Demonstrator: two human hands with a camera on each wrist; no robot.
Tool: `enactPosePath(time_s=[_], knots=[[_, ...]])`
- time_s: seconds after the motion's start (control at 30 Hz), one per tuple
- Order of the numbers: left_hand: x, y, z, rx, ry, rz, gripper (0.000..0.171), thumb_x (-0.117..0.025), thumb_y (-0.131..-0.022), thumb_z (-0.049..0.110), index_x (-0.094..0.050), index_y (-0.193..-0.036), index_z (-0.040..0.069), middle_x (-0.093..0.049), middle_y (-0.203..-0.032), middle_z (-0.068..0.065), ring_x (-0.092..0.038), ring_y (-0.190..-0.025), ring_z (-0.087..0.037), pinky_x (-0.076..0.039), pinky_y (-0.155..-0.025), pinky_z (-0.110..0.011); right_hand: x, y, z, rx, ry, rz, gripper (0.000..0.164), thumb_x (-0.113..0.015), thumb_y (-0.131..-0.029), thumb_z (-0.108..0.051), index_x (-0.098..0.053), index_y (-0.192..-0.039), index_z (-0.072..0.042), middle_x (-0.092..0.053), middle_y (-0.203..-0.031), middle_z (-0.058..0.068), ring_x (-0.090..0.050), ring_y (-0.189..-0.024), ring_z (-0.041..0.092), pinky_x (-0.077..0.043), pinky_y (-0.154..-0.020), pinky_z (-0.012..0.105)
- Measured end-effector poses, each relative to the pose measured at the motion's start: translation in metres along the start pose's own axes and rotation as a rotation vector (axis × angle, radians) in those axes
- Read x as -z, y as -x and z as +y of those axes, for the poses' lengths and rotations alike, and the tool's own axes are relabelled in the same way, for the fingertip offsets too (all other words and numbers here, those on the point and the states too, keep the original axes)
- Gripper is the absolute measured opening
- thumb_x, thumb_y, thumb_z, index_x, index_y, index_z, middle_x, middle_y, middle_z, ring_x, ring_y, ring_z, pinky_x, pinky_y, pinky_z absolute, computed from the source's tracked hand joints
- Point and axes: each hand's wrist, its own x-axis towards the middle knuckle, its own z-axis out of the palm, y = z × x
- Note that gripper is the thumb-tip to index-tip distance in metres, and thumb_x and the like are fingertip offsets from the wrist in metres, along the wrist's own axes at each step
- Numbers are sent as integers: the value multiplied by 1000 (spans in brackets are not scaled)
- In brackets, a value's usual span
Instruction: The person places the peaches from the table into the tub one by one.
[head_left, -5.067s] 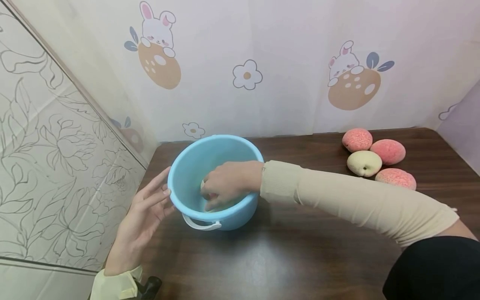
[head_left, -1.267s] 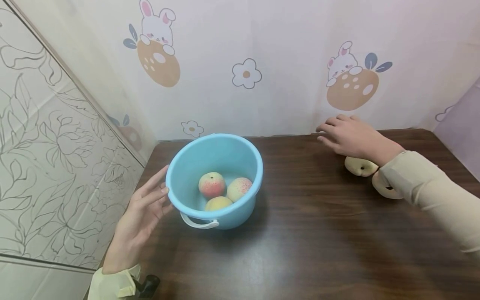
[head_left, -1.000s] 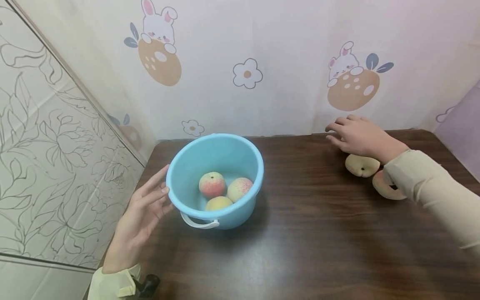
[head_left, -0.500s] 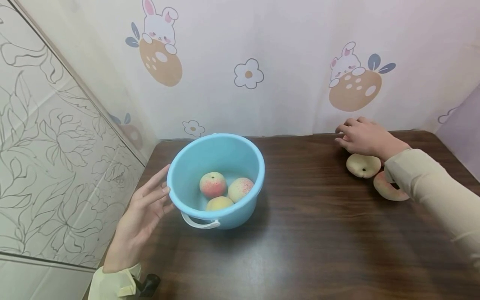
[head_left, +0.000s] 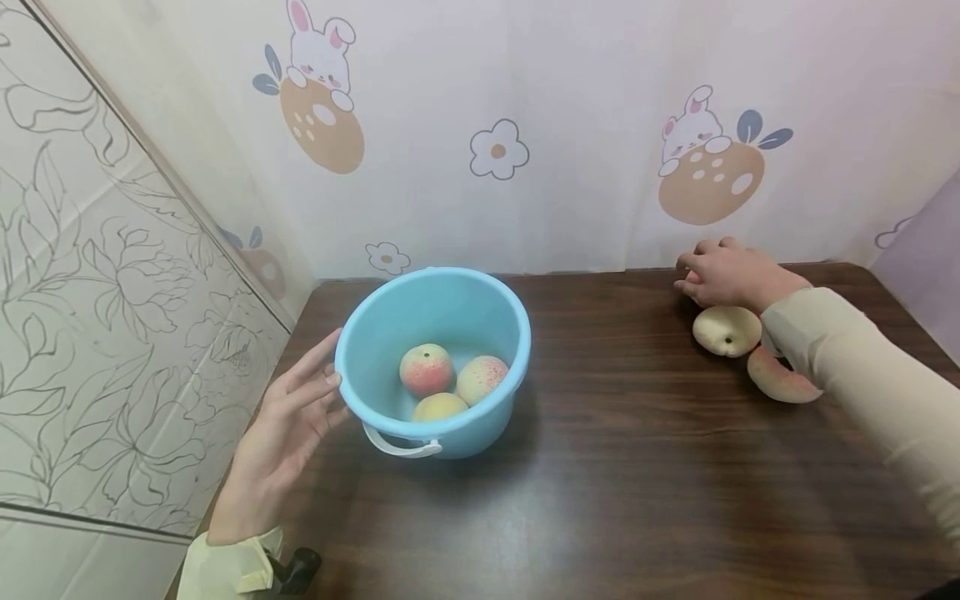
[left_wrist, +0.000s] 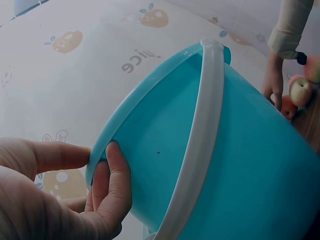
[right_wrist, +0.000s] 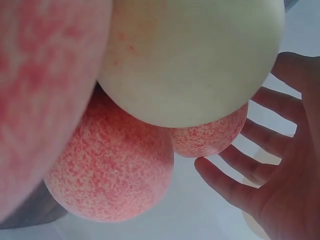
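The left hand [head_left: 279, 433] is pinching the blue bucket [head_left: 450, 307] at its rim, seemingly, from where I am standing, steadying it around three peaches [head_left: 426, 371], while the right hand [head_left: 738, 273], well apart across the table [head_left: 600, 383], is cupping a pink peach [right_wrist: 212, 139], presumably against rolling, behind the pale peach [head_left: 726, 329].

Free tabletop [head_left: 611, 408] lies between bucket [head_left: 480, 437] and peaches [head_left: 726, 327] crowding the right grip [head_left: 735, 275].

One blue bucket [head_left: 432, 350] near the table's [head_left: 600, 492] far left corner; I count three peaches [head_left: 425, 369] inside, four more peaches [head_left: 727, 331] toward far right corner. One left hand [head_left: 281, 425], one right hand [head_left: 731, 275].
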Motion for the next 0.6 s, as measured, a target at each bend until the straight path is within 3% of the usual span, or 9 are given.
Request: enactPosePath(time_s=[0.23,0.37,0.6], knots=[[0,0,1,-5,18,7,61,-45,-106,-1,-29,-164,9,-55,-153,-13,-68,-121,-17,-61,-94,-33,0,-9,4,-1,0,-53,36,-60,-102,-30,-62,-127,-4,-55,-126,31,-50,-111,55,-49,-84,72],[0,0,0,-1,20,13,61,-45,-106,-1,-29,-164,9,-55,-153,-13,-68,-123,-17,-61,-94,-33,-2,-13,8,8,-4,-88,40,-63,-100,-29,-60,-129,-1,-54,-124,34,-50,-108,57,-48,-85,71],[-1,-1,1,3,6,10,61,-46,-106,0,-29,-164,10,-51,-157,-13,-66,-126,-17,-61,-97,-34,-9,-13,13,40,-63,-114,42,-72,-96,-29,-60,-125,-1,-59,-108,24,-57,-99,50,-49,-85,64]])
